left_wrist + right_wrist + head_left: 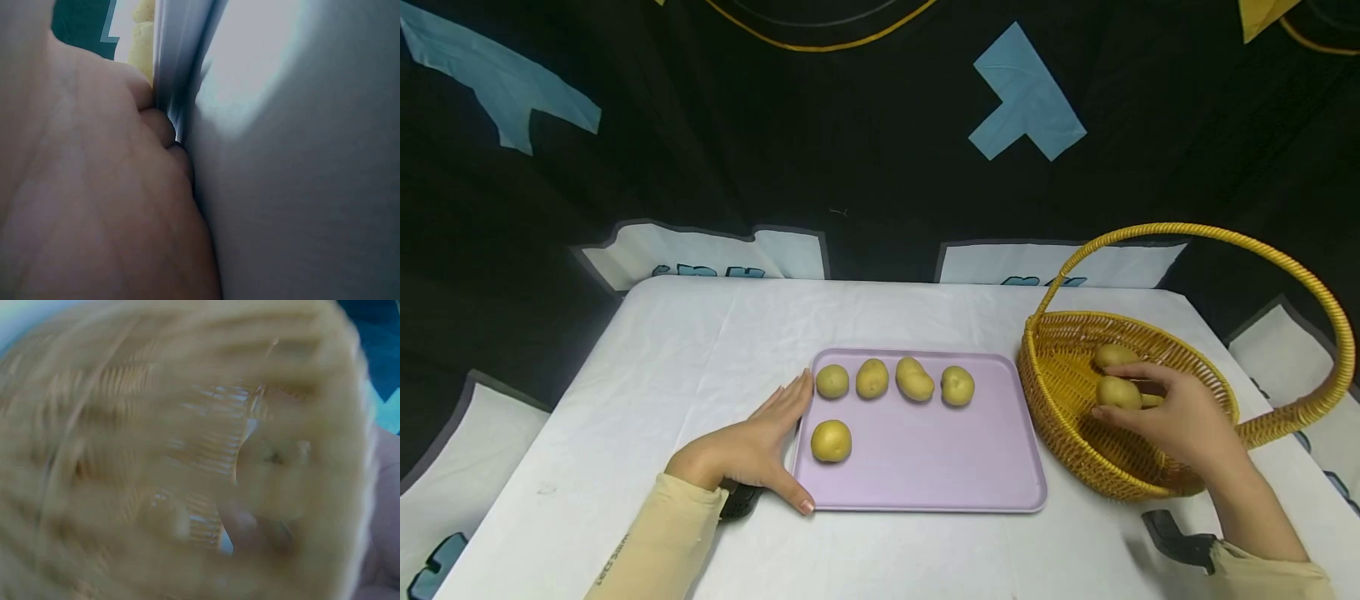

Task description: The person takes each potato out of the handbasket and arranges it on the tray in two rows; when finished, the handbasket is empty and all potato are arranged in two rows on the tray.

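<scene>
My left hand rests along the left edge of a lilac tray, fingers straight and thumb spread at the near corner. On the tray, several yellow potatoes form a row along the far side; another potato sits nearer, at the left. Inside the wicker basket, my right hand pinches a potato between thumb and fingers. Behind it lies another potato, and a further yellowish piece shows partly under the hand. Blurred basket weave covers most of the right wrist view.
The basket stands right of the tray, its tall arched handle rising over it. A white cloth covers the table. Behind hangs a black curtain with blue and white patches.
</scene>
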Demonstrator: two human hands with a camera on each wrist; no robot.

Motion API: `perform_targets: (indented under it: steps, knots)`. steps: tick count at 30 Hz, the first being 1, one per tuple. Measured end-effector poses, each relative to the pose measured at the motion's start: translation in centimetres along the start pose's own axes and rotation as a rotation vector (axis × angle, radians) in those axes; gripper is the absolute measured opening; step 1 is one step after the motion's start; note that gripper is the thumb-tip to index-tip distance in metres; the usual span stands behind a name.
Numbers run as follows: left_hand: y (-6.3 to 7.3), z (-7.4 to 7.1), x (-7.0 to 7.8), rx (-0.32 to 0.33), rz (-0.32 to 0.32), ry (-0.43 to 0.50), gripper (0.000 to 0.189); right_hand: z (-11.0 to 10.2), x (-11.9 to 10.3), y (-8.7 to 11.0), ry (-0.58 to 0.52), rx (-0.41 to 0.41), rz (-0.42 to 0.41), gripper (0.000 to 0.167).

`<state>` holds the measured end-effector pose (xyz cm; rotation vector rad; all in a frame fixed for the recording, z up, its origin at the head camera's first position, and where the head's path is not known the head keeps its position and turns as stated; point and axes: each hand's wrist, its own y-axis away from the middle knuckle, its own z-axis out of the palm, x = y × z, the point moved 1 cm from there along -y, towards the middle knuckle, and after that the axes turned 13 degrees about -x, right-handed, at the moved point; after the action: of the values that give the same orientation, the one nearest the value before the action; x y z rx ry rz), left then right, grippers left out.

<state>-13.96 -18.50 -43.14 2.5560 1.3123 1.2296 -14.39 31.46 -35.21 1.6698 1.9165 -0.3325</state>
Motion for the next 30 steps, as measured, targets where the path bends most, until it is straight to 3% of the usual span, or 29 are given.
perform_targets:
  steps: [13,24,30]
  knots:
    - [0.0,0.0,0.0,0.001,-0.007,0.007,0.165,2.8,-4.4,-0.8,-0.134,0.118,-0.138,0.057]
    - [0.0,0.0,0.0,0.004,0.003,0.006,0.165,4.5,-8.1,-2.2,-0.195,0.127,-0.15,0.053]
    - [0.0,0.0,-0.1,-0.002,0.005,0.002,0.165,6.8,-9.9,-3.5,-0.31,0.04,-0.2,0.052]
